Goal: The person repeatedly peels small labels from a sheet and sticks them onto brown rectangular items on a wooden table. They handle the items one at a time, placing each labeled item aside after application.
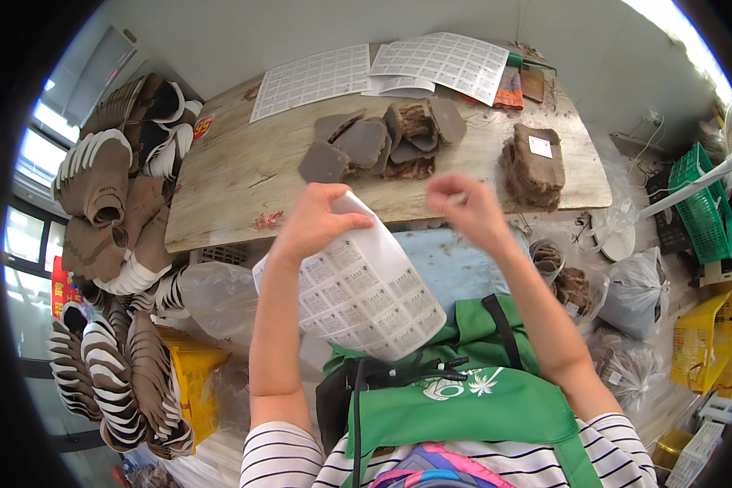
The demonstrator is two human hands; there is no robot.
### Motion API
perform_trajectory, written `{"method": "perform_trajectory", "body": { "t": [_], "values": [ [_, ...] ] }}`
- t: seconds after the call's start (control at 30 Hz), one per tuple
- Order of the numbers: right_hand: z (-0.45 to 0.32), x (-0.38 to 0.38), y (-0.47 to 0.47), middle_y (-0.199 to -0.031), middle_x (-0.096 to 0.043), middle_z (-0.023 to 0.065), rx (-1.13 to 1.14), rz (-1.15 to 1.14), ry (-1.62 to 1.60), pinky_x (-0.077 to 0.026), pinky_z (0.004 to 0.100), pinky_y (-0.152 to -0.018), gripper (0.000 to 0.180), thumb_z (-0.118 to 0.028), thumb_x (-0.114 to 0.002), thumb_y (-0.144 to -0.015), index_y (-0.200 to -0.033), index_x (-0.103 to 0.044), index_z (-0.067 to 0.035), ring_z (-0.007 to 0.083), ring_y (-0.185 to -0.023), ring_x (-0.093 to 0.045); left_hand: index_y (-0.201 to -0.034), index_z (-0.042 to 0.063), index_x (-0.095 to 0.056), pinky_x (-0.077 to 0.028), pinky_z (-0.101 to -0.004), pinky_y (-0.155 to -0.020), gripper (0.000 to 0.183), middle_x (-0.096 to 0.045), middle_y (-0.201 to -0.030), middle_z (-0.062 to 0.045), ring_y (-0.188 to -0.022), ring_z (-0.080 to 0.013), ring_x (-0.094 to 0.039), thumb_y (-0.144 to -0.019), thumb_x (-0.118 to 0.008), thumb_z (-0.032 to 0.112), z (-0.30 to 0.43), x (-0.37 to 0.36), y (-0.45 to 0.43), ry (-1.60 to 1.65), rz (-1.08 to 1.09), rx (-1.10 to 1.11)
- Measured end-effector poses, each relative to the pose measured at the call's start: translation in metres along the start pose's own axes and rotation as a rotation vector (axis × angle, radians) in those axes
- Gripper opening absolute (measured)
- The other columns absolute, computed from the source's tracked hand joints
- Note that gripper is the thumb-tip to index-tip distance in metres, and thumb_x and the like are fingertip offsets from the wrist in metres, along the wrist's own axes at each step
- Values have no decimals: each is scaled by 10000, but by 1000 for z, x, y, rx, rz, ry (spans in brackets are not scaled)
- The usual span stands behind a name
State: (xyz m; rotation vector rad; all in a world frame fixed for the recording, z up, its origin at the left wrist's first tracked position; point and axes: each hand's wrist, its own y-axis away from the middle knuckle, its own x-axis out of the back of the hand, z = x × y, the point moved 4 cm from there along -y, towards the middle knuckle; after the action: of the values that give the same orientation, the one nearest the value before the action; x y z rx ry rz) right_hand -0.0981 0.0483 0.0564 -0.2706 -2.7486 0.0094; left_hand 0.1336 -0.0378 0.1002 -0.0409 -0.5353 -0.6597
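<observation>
My left hand (326,222) grips the upper edge of a white label sheet (366,299), thumb on the near side. The sheet hangs bent above my lap, its printed labels in rows and a blank strip near my thumb. To the right of it, my right hand (470,207) is raised and blurred, fingertips drawn together. Something small and pale shows at those fingers, but the blur hides what it is. On the table beyond, brown pieces with smooth backs and fuzzy faces (366,146) lie in a loose heap. A fuzzy brown stack (534,168) at the right bears a white label (540,146).
More label sheets (311,79) lie at the back of the wooden table (232,171), near an orange cloth (509,91). Brown shoe uppers (107,177) are piled left, above a yellow crate (198,384). Plastic bags (634,293), a green basket (701,207) and a yellow basket (704,341) stand right.
</observation>
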Motion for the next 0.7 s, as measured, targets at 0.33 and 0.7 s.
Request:
{"method": "perform_trajectory", "body": {
  "t": [0.33,0.7],
  "values": [
    [70,22,-135,-1221,-621,207,30,396,582,-478,432,-969,627,-273,-742,-791,-1317,-542,3,348,-1111,-597,-789,31,-749,-311,-488,-1147,177,-530,-1429,-114,-1401,-362,-369,-704,-805,175,-14,-81,-99,-596,150,-606],
    [68,-20,-135,-857,-693,187,31,247,446,-509,451,-714,231,-166,-704,-848,-1052,-679,-61,393,-813,-663,-839,55,-777,-254,-507,-1170,232,-561,-1410,-92,-1407,-336,-369,-697,-811,235,-83,-15,-85,-651,116,-208]
  ]
}}
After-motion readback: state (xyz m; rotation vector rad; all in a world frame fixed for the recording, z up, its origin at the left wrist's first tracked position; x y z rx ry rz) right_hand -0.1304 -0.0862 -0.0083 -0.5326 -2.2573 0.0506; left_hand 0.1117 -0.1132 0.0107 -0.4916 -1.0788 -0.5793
